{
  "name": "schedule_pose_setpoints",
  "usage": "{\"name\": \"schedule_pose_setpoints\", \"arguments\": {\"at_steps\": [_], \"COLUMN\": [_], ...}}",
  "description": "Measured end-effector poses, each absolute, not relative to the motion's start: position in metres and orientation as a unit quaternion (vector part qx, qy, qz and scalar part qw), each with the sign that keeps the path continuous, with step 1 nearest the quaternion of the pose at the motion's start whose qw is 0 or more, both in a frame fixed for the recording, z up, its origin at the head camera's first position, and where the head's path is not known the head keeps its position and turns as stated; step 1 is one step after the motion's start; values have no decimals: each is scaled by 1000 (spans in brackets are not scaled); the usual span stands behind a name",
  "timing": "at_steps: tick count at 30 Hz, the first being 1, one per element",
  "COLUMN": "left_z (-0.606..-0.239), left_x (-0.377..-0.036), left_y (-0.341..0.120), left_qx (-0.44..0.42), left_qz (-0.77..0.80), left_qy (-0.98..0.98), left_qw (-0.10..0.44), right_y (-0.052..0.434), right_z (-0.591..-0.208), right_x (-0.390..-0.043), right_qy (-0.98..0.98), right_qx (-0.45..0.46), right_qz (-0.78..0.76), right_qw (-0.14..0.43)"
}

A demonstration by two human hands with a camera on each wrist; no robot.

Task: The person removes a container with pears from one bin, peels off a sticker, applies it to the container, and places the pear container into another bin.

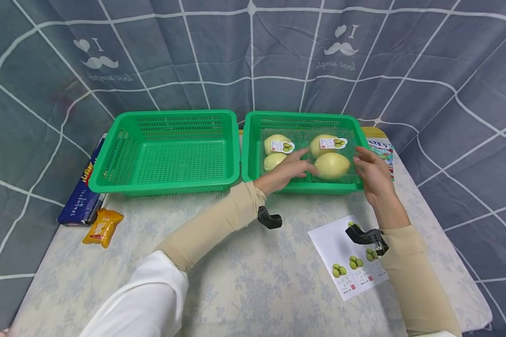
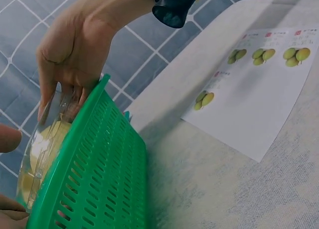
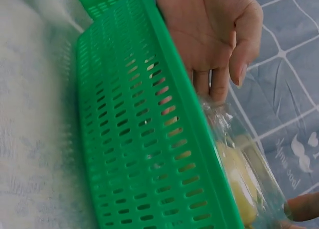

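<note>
Your left hand (image 1: 287,169) and right hand (image 1: 373,174) both grip the clear pear pack (image 1: 309,154) inside the right green basket (image 1: 253,140).

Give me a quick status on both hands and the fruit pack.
Left hand and right hand grip the clear fruit pack at opposite ends. Pack sits in the right green basket. Nothing blocking.
</note>
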State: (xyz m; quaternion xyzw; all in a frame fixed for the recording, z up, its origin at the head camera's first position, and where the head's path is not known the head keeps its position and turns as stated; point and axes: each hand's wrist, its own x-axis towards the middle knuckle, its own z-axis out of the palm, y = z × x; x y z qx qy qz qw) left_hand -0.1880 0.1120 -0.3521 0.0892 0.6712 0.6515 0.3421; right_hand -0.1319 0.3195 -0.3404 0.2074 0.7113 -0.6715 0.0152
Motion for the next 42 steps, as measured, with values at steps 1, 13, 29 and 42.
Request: {"name": "schedule_pose_setpoints", "arguments": {"at_steps": [1, 13, 29, 42], "left_z": [-353, -356, -347, -346], "left_x": [-189, -191, -179, -167], "left_y": [112, 115, 123, 123], "left_qx": [87, 115, 134, 161], "left_qz": [652, 625, 584, 542], "left_qy": [672, 697, 741, 778], "left_qw": [340, 332, 304, 273], "right_y": [319, 322, 317, 307], "right_z": [-341, -343, -342, -347], "right_x": [-133, -136, -137, -137], "right_qy": [716, 744, 879, 935], "right_qx": [206, 191, 97, 51], "right_qz": [-667, -640, -456, -342], "right_qw": [15, 18, 102, 83]}}
